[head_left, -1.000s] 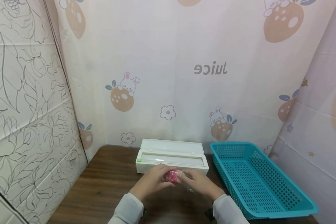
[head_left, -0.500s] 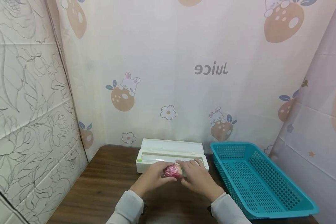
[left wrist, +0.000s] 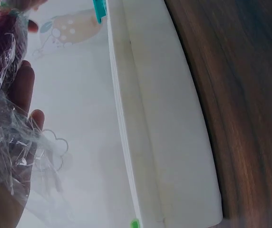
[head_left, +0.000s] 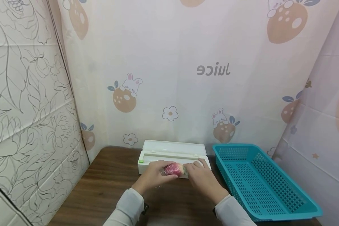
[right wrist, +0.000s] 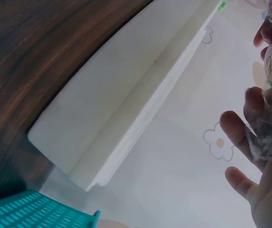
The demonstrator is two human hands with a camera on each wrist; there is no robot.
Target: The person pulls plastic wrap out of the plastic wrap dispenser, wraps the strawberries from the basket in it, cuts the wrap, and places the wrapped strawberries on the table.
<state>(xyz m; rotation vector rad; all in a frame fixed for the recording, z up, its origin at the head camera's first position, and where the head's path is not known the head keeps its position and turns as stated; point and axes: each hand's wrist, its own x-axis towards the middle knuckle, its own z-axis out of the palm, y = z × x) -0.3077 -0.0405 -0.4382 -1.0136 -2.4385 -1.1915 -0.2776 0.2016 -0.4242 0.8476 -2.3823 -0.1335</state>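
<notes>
A pinkish-red piece of produce (head_left: pixel 173 169) with a pale, greenish end is held between both hands, wrapped in cling film; its exact kind is unclear. My left hand (head_left: pixel 152 175) grips the red end, thumb below and fingers above. Loose, crumpled cling film (left wrist: pixel 12 147) trails over the palm in the left wrist view. At the greenish end, my right hand (head_left: pixel 201 177) pinches the wrapped piece, its other fingers spread. In the right wrist view a clump of film (right wrist: pixel 267 137) lies against those fingers. Just behind the hands stands a white cling film dispenser (head_left: pixel 173 148), lid raised.
A turquoise plastic basket (head_left: pixel 288 217) stands on the right of the dark wooden table (head_left: pixel 107 185). The dispenser sits at the table's back edge, close to a printed curtain (head_left: pixel 169 56). Another patterned sheet (head_left: pixel 31 125) hangs along the left side.
The right hand has turned and shifted from over the wrapped piece to its greenish end, exposing more of it. The left hand keeps its grip and has risen slightly.
</notes>
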